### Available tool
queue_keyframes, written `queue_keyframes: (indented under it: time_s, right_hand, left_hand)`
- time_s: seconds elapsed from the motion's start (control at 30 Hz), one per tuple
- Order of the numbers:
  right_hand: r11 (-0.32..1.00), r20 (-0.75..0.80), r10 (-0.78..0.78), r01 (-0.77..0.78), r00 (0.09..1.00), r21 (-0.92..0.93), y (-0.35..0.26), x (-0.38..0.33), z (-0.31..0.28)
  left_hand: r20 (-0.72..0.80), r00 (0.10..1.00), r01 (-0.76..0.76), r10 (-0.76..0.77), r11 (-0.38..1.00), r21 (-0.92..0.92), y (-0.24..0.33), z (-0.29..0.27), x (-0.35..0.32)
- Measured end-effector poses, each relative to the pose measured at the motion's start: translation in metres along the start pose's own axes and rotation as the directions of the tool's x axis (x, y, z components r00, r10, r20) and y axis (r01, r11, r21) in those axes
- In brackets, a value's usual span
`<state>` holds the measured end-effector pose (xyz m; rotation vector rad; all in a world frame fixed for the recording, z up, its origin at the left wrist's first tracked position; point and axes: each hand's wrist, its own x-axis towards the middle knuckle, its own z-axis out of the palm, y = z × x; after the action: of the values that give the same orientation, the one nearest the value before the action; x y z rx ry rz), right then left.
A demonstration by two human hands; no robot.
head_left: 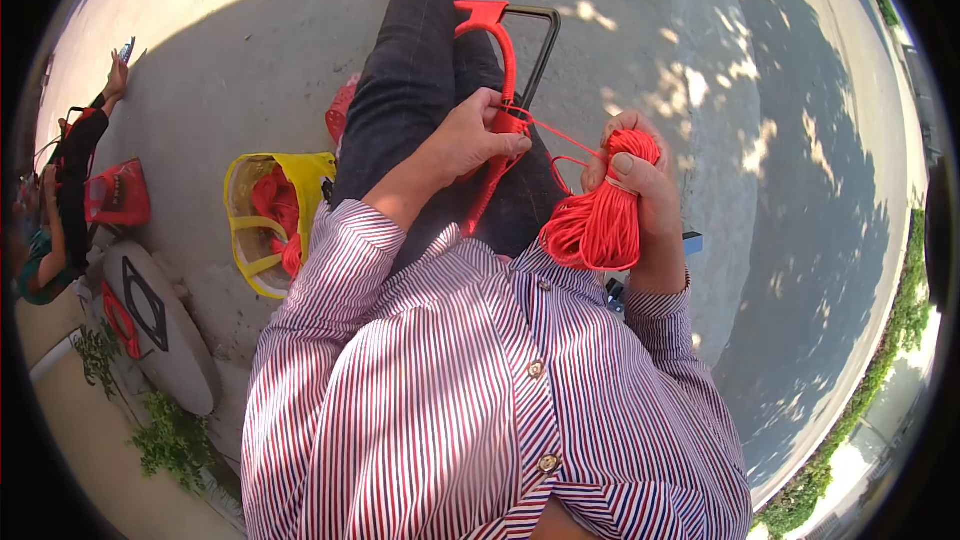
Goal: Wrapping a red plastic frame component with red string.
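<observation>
Across my lap lies a dark metal frame (546, 45) with rounded corners, part of it wrapped tightly in red cord (509, 58). My left hand (462, 143) is closed at the wrapped part, its thumb lying along the red windings. In my right hand (652, 178) is a thick bundle of red cord (597, 225), gripped near its bound upper end, with the loops hanging down. A strand of cord (560, 132) runs between the bundle and the frame at my left hand. The left fingertips are partly hidden behind the frame.
On the ground to my left stands a yellow-trimmed bag (240, 240) with red cord inside. Farther left, another person (75, 165) sits by a red bag (120, 192). A pale slab (182, 340) holds a black frame (143, 302) and a red-wrapped piece (120, 320).
</observation>
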<state>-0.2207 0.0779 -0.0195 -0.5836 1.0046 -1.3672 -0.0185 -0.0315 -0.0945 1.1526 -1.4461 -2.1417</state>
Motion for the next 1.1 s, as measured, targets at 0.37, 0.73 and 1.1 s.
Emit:
queue_keyframes:
  time_s: [0.37,0.73,1.1]
  right_hand:
    - [0.946,0.209,0.251,-0.285,0.945,0.152,0.012,-0.018,0.046]
    - [0.683,0.238,0.199,0.040,0.951,-0.730,-0.007,0.010,-0.028]
    - [0.688,0.077,0.009,0.050,0.997,-0.724,0.070,0.097,0.001]
  left_hand:
    - [-0.011,1.000,-0.017,0.017,1.000,0.003,-0.007,0.007,0.000]
    - [-0.403,0.908,-0.224,0.113,0.945,-0.240,0.034,0.000,-0.004]
    - [-0.387,0.911,0.118,-0.142,0.989,-0.087,0.010,-0.003,0.025]
